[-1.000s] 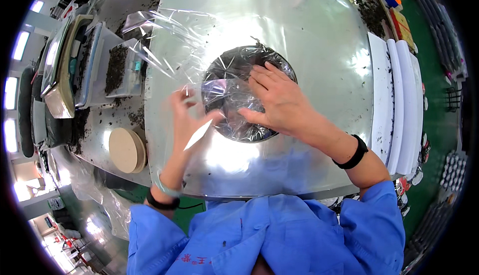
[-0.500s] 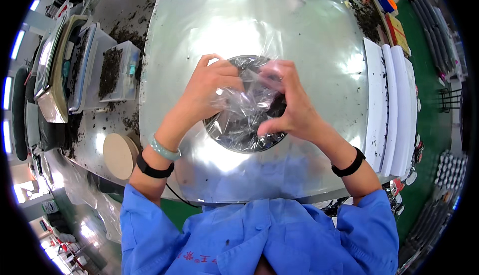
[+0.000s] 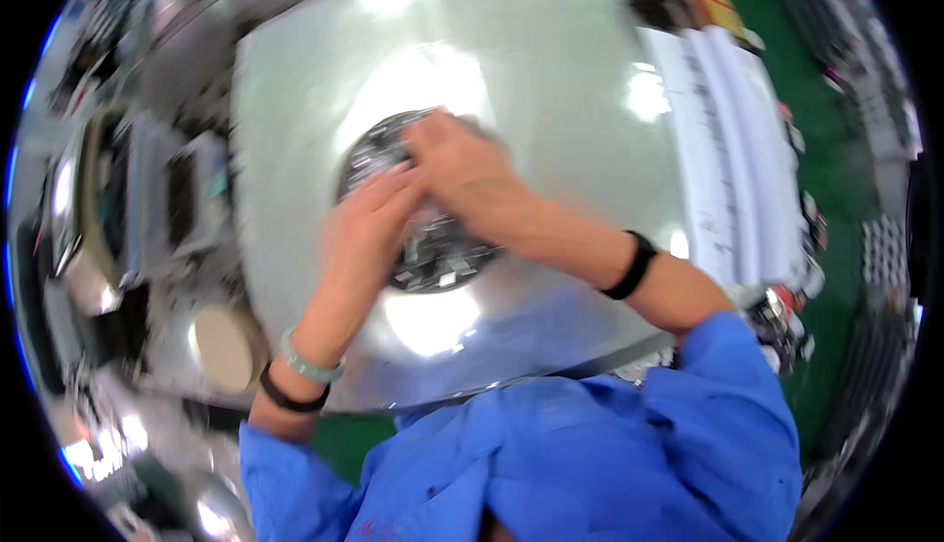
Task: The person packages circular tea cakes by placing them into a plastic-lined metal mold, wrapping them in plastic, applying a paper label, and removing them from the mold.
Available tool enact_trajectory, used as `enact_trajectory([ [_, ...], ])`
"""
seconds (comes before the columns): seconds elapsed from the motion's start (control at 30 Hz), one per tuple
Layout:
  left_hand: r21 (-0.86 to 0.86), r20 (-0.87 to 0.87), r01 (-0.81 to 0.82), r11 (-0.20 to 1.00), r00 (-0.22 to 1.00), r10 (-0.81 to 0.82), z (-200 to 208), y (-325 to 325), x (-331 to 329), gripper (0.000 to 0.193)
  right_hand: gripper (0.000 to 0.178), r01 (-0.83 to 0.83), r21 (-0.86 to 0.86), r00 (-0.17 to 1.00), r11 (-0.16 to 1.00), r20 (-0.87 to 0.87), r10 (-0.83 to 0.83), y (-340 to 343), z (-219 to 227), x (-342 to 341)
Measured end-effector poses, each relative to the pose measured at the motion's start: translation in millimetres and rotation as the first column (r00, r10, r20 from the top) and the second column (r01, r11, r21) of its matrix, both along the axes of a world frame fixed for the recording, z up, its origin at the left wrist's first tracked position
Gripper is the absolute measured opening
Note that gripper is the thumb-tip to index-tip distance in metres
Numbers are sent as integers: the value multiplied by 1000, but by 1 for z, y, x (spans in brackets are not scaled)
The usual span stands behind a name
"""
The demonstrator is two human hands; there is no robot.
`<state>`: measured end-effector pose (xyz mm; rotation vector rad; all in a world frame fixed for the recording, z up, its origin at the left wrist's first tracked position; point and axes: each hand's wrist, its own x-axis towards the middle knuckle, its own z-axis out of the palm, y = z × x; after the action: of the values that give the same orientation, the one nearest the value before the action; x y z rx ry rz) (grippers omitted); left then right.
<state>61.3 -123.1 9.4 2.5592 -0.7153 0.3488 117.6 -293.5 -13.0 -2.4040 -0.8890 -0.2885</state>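
A round, dark disc under shiny clear plastic film lies on the pale metal table top. My left hand rests on its middle, with fingers stretched flat toward the other hand. Across the upper part of the disc, my right hand lies with its fingers extended and meets the left fingertips. Neither hand shows anything gripped in it. The picture is blurred by motion, and the hands hide the disc's centre.
The metal sheet covers the table around the disc. White paper rolls or sheets lie along its right edge. On the left stand a clear plastic bin with dark bits and a beige round board.
Both hands have come together and flattened onto the disc; before, they were apart with loose film bunched up between them. The view has shifted and the film now lies lower.
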Motion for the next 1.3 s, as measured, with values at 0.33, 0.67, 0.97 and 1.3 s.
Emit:
enact_trajectory([
  [0.33,109,-95,-63,992,993,74,-8,-6,-9,48,34,32,264,925,964,-373,71,-199,11,-76],
  [0.67,91,-157,-138,986,976,151,22,-24,-9,31,25,854,-135,315,502,-634,-706,-491,-44,12],
  [0.97,-177,-211,-502,847,860,465,14,-39,6,6,25,889,-401,445,219,649,-618,-502,-99,142],
  [1.3,60,-4,-268,962,963,268,21,-41,-2,15,26,936,-324,280,139,443,-852,-522,-64,161],
])
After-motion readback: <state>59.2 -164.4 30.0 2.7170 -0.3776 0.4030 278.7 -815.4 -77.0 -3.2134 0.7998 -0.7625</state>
